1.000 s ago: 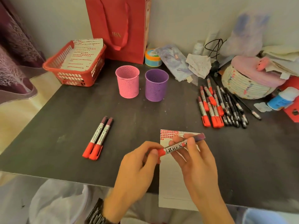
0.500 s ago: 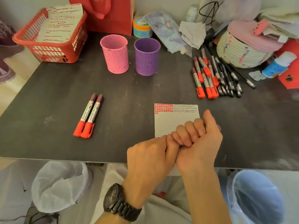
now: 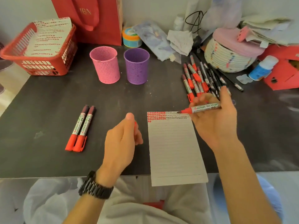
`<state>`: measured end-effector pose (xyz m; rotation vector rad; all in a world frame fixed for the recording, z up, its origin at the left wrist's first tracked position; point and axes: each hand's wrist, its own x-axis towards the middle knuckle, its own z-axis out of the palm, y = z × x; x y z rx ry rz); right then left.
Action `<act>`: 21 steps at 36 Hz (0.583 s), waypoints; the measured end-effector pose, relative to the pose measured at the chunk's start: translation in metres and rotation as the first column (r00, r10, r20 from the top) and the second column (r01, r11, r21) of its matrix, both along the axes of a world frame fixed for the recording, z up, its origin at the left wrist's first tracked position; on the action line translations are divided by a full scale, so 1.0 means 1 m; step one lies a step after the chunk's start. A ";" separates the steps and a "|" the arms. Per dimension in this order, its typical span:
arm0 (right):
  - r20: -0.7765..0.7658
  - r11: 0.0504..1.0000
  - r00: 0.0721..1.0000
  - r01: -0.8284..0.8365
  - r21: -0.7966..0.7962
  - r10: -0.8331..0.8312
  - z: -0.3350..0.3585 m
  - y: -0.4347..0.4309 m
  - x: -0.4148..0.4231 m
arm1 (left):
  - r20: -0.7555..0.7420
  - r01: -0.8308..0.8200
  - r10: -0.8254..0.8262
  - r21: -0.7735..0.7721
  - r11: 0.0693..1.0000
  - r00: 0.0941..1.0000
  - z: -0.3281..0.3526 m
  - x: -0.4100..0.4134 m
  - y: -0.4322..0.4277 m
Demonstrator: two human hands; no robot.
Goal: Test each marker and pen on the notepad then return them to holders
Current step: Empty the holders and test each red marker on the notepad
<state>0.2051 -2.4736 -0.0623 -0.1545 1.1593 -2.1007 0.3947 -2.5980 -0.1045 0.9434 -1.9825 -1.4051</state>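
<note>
While uncapped, marker (image 3: 200, 108) lies across right hand (image 3: 215, 122) grip | left hand (image 3: 121, 139) seemingly pinching cap (image 3: 135, 124)

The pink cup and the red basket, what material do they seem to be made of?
Pink cup: perforated sheet with even small holes and a matte pink coat; probably painted metal mesh, possibly plastic. Red basket: likely moulded plastic, slightly glossy, with a thick slotted grid and rounded rim.

Left hand (image 3: 121, 141) hides most of the red cap (image 3: 135, 125); notepad (image 3: 174, 147) marks too small to read.
</note>
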 end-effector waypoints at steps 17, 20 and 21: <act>-0.479 0.910 0.875 0.143 0.388 0.066 -0.037 -0.055 0.010 | 0.275 0.344 -0.265 -0.298 0.890 0.924 -0.028 -0.049 -0.074; -0.575 0.884 0.814 0.202 0.421 0.088 -0.052 -0.059 0.015 | 0.274 0.367 -0.278 -0.363 0.857 0.921 -0.030 -0.047 -0.073; -0.607 0.872 0.789 0.228 0.433 0.095 -0.057 -0.060 0.016 | 0.281 0.372 -0.279 -0.374 0.849 0.918 -0.031 -0.047 -0.073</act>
